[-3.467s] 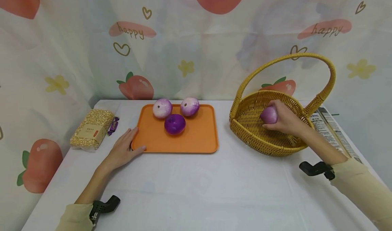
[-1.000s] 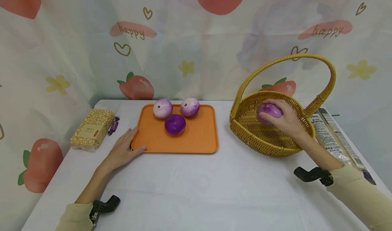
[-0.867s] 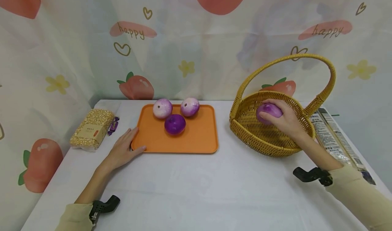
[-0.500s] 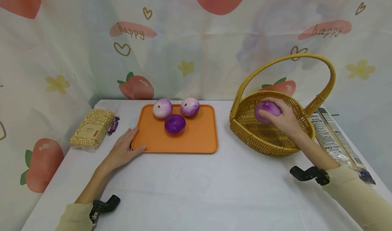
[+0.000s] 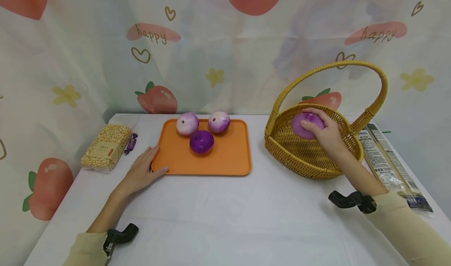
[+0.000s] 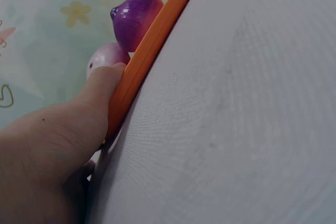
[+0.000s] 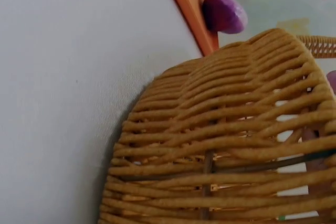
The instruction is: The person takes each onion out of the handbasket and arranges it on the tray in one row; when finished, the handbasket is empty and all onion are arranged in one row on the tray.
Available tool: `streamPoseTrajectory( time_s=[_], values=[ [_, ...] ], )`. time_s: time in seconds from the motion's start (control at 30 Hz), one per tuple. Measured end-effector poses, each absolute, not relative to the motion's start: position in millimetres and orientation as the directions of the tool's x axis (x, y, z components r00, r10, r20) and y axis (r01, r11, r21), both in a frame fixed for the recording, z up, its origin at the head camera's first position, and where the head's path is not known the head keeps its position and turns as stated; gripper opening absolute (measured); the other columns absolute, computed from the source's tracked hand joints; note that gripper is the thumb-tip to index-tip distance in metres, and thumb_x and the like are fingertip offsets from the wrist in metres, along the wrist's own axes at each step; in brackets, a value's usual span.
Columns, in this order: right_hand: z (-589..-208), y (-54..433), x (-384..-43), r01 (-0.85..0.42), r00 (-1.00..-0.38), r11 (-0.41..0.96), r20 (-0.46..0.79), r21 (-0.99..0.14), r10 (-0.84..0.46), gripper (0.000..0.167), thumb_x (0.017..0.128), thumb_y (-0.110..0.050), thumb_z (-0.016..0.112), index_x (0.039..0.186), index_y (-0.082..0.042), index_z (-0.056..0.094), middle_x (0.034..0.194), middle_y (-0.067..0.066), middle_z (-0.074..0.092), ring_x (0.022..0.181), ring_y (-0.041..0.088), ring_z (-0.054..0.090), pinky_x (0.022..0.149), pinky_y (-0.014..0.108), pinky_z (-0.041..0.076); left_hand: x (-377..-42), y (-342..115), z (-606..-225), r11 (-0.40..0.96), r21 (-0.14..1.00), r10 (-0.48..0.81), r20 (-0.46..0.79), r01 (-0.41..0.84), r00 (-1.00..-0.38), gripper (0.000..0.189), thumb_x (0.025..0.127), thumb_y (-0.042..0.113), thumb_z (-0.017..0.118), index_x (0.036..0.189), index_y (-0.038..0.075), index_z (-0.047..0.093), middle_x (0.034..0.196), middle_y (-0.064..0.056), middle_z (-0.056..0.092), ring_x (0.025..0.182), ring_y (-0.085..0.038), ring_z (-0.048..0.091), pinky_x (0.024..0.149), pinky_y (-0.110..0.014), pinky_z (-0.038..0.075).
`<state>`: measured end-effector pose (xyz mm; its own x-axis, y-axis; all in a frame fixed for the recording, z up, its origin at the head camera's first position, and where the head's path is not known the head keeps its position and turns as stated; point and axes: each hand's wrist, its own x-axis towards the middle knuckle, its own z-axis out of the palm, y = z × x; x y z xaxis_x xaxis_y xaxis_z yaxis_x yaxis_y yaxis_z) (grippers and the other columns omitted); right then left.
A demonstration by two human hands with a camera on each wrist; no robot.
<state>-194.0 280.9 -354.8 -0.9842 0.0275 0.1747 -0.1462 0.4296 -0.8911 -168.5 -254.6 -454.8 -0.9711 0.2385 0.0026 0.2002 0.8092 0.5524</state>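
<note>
My right hand [image 5: 329, 134] grips a purple onion [image 5: 303, 125] inside the yellow wicker basket [image 5: 299, 168], fingers over its far side and thumb across its near side. In the right wrist view, the basket wall [image 7: 226, 124] covers most of that hand. My left hand [image 5: 142, 172] rests at the near left corner of the orange tray [image 5: 225, 164], fingers straight along its left side. In the left wrist view, the thumb lies against the tray rim [image 6: 152, 45]. Three onions sit on the tray: a dark purple one [image 5: 201, 142] in front of two paler ones [image 5: 187, 123].
A bag of yellow kernels [image 5: 107, 146] and a purple-wrapped candy [image 5: 130, 143] lie left of the tray. Flat printed packaging [image 5: 391, 168] lies right of the basket, partly behind the right arm. The basket's tall handle [image 5: 338, 65] arches above the right hand.
My right hand has turned the onion and shifted it slightly left and farther back within the basket. The left hand, the tray and its onions stay in place.
</note>
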Motion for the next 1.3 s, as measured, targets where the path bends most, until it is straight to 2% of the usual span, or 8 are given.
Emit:
streamPoseTrajectory(
  time_s=[0.17, 0.37, 0.53, 0.63, 0.83, 1.03, 1.17, 1.3],
  values=[
    [-353, 276, -189, -0.141, -0.986, 0.392, 0.163, -0.909, 0.025, 0.044, 0.097, -0.028, 0.058, 0.138, -0.019, 0.049, 0.13, -0.005, 0.045, 0.11, 0.01, 0.045, 0.076, 0.012, 0.05, -169, -255, -456, 0.811, 0.547, 0.243, 0.008, 0.208, -0.97, 0.091, 0.089, 0.053, 0.062, 0.155, 0.007, 0.019, 0.161, -0.018, 0.022, 0.149, -0.041, 0.013, 0.117, -0.065, 0.014],
    [-350, 271, -182, -0.157, -0.984, 0.426, 0.178, -0.891, 0.01, 0.044, 0.096, -0.029, 0.06, 0.139, -0.025, 0.05, 0.137, 0.006, 0.045, 0.114, 0.015, 0.045, 0.077, 0.011, 0.05, -169, -256, -457, 0.807, 0.552, 0.244, 0.007, 0.207, -0.97, 0.091, 0.089, 0.053, 0.062, 0.155, 0.007, 0.019, 0.161, -0.018, 0.023, 0.149, -0.041, 0.013, 0.117, -0.065, 0.014],
    [-350, 268, -174, -0.177, -0.98, 0.501, 0.198, -0.847, -0.011, 0.047, 0.095, -0.028, 0.061, 0.141, -0.023, 0.049, 0.141, 0.013, 0.045, 0.119, 0.021, 0.045, 0.076, 0.009, 0.048, -169, -256, -457, 0.807, 0.551, 0.248, 0.012, 0.213, -0.969, 0.091, 0.089, 0.053, 0.062, 0.155, 0.007, 0.02, 0.161, -0.018, 0.023, 0.149, -0.041, 0.014, 0.117, -0.065, 0.015],
    [-352, 267, -170, -0.211, -0.973, 0.527, 0.226, -0.823, -0.036, 0.047, 0.095, -0.025, 0.061, 0.141, -0.02, 0.049, 0.139, 0.013, 0.047, 0.116, 0.018, 0.047, 0.076, 0.008, 0.049, -169, -256, -457, 0.808, 0.551, 0.246, 0.009, 0.21, -0.969, 0.092, 0.089, 0.053, 0.062, 0.155, 0.007, 0.02, 0.161, -0.018, 0.023, 0.149, -0.041, 0.014, 0.117, -0.064, 0.015],
    [-352, 259, -163, -0.293, -0.951, 0.513, 0.302, -0.806, -0.069, 0.045, 0.096, -0.019, 0.06, 0.139, -0.014, 0.05, 0.132, 0.003, 0.05, 0.11, 0.007, 0.048, 0.077, 0.008, 0.05, -169, -256, -457, 0.808, 0.554, 0.241, 0.005, 0.203, -0.971, 0.091, 0.089, 0.054, 0.062, 0.155, 0.008, 0.019, 0.161, -0.017, 0.023, 0.15, -0.04, 0.013, 0.117, -0.064, 0.014],
    [-349, 250, -157, -0.378, -0.92, 0.504, 0.375, -0.776, -0.112, 0.047, 0.094, -0.011, 0.06, 0.139, -0.01, 0.047, 0.128, -0.007, 0.05, 0.109, 0.005, 0.049, 0.078, 0.006, 0.049, -169, -256, -457, 0.807, 0.555, 0.242, 0.001, 0.202, -0.97, 0.091, 0.089, 0.054, 0.062, 0.155, 0.008, 0.019, 0.161, -0.017, 0.023, 0.15, -0.041, 0.013, 0.117, -0.064, 0.014],
    [-348, 243, -156, -0.433, -0.897, 0.492, 0.414, -0.755, -0.154, 0.048, 0.092, -0.005, 0.061, 0.138, -0.009, 0.048, 0.129, -0.004, 0.05, 0.11, 0.006, 0.05, 0.081, 0.007, 0.048, -169, -255, -456, 0.809, 0.554, 0.24, -0.003, 0.198, -0.971, 0.092, 0.089, 0.054, 0.062, 0.155, 0.008, 0.019, 0.161, -0.017, 0.023, 0.15, -0.041, 0.013, 0.118, -0.064, 0.014],
    [-350, 237, -155, -0.489, -0.866, 0.506, 0.462, -0.71, -0.189, 0.049, 0.089, 0.0, 0.063, 0.136, -0.008, 0.051, 0.13, 0.005, 0.052, 0.112, 0.004, 0.049, 0.084, 0.006, 0.045, -170, -255, -455, 0.81, 0.553, 0.24, -0.005, 0.198, -0.971, 0.091, 0.089, 0.054, 0.062, 0.155, 0.008, 0.019, 0.161, -0.017, 0.023, 0.15, -0.041, 0.013, 0.118, -0.064, 0.014]
  ],
)
